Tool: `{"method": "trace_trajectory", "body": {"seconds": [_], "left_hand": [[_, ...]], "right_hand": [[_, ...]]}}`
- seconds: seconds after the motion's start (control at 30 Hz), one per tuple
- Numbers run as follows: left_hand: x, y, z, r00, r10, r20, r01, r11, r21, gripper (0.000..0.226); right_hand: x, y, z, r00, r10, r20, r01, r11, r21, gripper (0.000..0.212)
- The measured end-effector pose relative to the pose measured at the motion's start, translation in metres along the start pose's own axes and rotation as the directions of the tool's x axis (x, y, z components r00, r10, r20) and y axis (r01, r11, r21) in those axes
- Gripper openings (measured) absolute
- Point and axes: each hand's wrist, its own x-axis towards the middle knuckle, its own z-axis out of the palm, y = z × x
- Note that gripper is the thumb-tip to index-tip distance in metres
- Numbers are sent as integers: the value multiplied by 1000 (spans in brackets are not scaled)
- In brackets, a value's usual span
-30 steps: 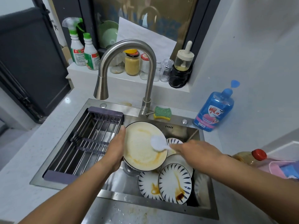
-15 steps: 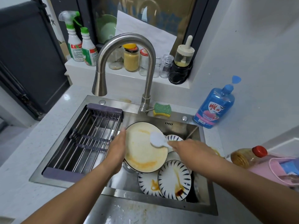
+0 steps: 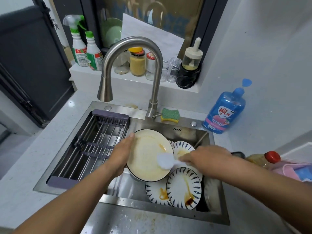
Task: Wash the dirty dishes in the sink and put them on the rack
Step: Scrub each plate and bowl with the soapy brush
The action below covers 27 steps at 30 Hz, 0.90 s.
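**Scrubbing the big plate, brush now lower**

Gripping the big plate [image 3: 145,159] by its left rim with the left hand [image 3: 120,157], tilted above the sink [image 3: 168,130], just right of the rack [image 3: 94,146]. Holding the brush [image 3: 164,160] by its handle in the right hand [image 3: 207,159], fingers closed round it. Slid the brush head over the last second from the plate's far right down to its near right edge. Yellow film and an orange streak on the face: probably more scrubbing and a rinse needed. Striped plates [image 3: 184,188] waiting dirty below.
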Motion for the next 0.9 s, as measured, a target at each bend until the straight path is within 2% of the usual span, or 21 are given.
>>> {"method": "trace_trajectory", "body": {"seconds": [0.03,0.07,0.1,0.17,0.2,0.27,0.33,0.4,0.47,0.53,0.6,0.67,0.7,0.77,0.8,0.83,0.87,0.9], "left_hand": [[1,4,-2,999,-23,42,24,1000,-6,83],[0,10,-2,995,-54,80,55,998,-8,86],[-4,18,0,990,-88,108,88,996,5,78],[-6,27,1,977,-152,148,147,988,40,62],[-6,27,0,972,-170,160,166,985,37,62],[-8,25,-4,967,-179,183,181,983,2,66],[-8,18,-9,964,-185,193,201,977,-68,70],[-8,10,-12,957,-219,192,245,961,-127,73],[-9,3,-14,943,-243,227,283,945,-166,77],[-12,0,-16,933,-255,254,296,945,-140,78],[-15,0,-17,940,-236,248,264,961,-87,76],[-24,2,-18,961,-130,245,119,991,61,69],[-31,5,-19,967,-30,252,-14,985,171,67],[-47,12,-22,921,149,361,-279,898,341,69],[-54,16,-22,878,152,455,-363,829,425,74],[-59,17,-19,829,132,543,-469,694,546,80],[-63,16,-14,774,119,622,-592,484,644,85],[-62,12,-7,713,132,688,-695,263,670,84]], "right_hand": [[1,7,-5,997,53,-60,-57,997,-57,44],[2,12,-9,988,77,-136,-86,994,-61,49],[4,14,-10,974,78,-214,-84,996,-21,48],[9,13,-4,927,145,-345,-41,956,291,33],[12,10,0,912,214,-351,-11,866,500,29],[18,2,5,902,340,-265,-5,623,782,32],[22,-7,16,908,407,-95,-65,362,930,39],[24,-16,27,924,375,76,-103,53,993,43],[27,-23,34,943,294,154,-107,-168,980,37],[29,-29,37,951,260,168,-98,-263,960,25],[30,-32,35,940,278,197,-111,-298,948,16],[32,-33,33,923,296,245,-150,-310,939,11],[33,-31,33,917,294,271,-171,-325,930,9],[36,-27,33,907,277,316,-211,-348,913,6],[38,-25,34,902,271,336,-230,-357,905,7],[40,-22,34,896,268,353,-245,-364,898,8],[41,-20,35,892,260,370,-260,-374,890,7],[42,-19,34,890,245,384,-278,-377,884,7]]}}
